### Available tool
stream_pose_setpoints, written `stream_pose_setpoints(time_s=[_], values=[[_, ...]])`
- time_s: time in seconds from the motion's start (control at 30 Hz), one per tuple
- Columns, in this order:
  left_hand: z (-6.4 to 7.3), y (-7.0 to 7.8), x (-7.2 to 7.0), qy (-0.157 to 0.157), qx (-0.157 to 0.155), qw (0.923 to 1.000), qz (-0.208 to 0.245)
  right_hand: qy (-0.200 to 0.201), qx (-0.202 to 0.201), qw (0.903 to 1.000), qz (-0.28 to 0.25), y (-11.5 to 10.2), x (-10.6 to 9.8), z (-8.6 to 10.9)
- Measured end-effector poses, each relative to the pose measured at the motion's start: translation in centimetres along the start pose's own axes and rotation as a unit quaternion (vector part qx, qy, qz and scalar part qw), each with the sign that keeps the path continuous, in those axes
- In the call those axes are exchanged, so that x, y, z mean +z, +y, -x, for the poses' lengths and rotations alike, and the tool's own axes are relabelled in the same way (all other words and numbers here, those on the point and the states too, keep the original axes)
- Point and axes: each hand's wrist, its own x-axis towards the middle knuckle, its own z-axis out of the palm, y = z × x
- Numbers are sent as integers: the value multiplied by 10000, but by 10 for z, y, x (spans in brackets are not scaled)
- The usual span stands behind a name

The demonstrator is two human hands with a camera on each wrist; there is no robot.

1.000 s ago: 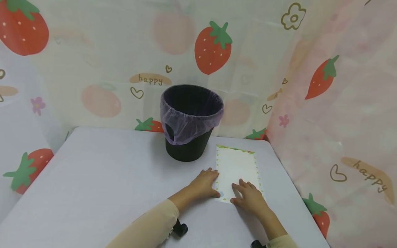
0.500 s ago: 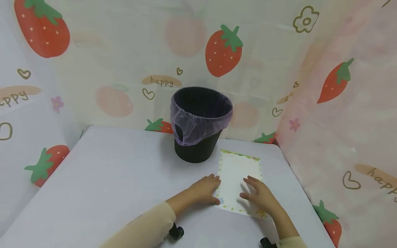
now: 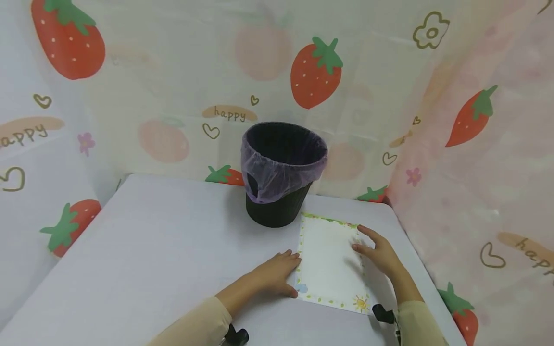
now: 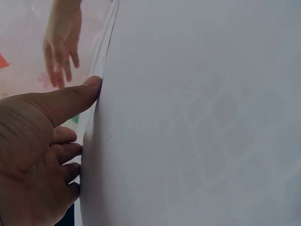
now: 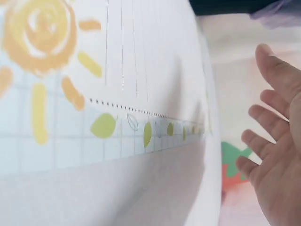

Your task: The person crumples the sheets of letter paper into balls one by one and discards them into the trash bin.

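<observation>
A sheet of paper (image 3: 329, 259) with a printed border of leaves and a sun lies flat on the white table. At its left edge rests my left hand (image 3: 277, 274), fingers extended and thumb near the lower left corner. My right hand (image 3: 381, 252) hovers over the sheet's right edge, its fingers spread and apart from the paper, casting a shadow. In the right wrist view the sun and leaf border fill the left side, with the right hand (image 5: 282, 136) raised beside them. The left wrist view has the left hand (image 4: 42, 146) against the table surface.
Behind the paper stands a black trash bin (image 3: 277, 211) lined with a purple bag (image 3: 277, 178). The white table (image 3: 173, 240) backs onto a strawberry-patterned curtain (image 3: 173, 72). Black wrist devices (image 3: 383, 313) sit on the wrists.
My right hand has lifted off the paper and moved right to its right edge, uncovering the sun. The paper now sits slightly left and more squarely; my left hand stays at its edge.
</observation>
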Motion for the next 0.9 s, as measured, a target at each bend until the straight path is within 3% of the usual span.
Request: stream_pose_setpoints(time_s=[0.17, 0.33, 0.47, 0.9], values=[[8, -1, 2, 74, -72, 9994, 336, -177, 154, 9997, -65, 9, 1, -14], [11, 0, 6, 444, 16, 9961, 757, -366, 517, 9980, -26, 16, 4, -27], [13, 3, 12, 650, -119, 9920, 1072, -617, 672, 9956, 188, 25, 11, -35], [12, 2, 15, 827, -390, 9895, 1117, -828, 706, 9896, 946, 37, 16, -39]])
